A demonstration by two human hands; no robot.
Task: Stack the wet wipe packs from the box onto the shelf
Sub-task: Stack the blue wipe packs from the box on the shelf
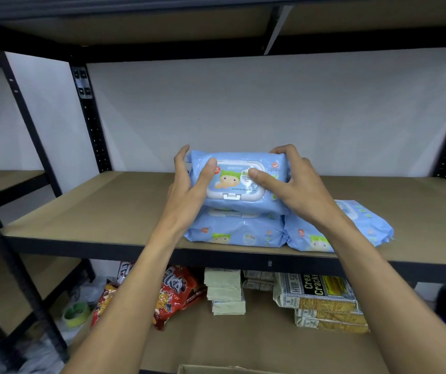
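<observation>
At the bottom edge a cardboard box [216,369] rim shows. On the shelf [95,206], just behind its front edge, a lower pack [232,230] and a side pack [362,228] lie touching. The left hand [189,190] and right hand [294,184] grip the top pack [243,179] by its ends, fingers [181,160] curled behind, thumbs on the lid. It sits on the lower pack, tilted, long axis along the shelf edge, latch toward the person. Bare board lies left and behind.

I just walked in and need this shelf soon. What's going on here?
A person grips a blue wet wipe pack with the left hand and right hand, holding it right over a second pack lying on the shelf. A third pack lies beside that one, to its right.
</observation>
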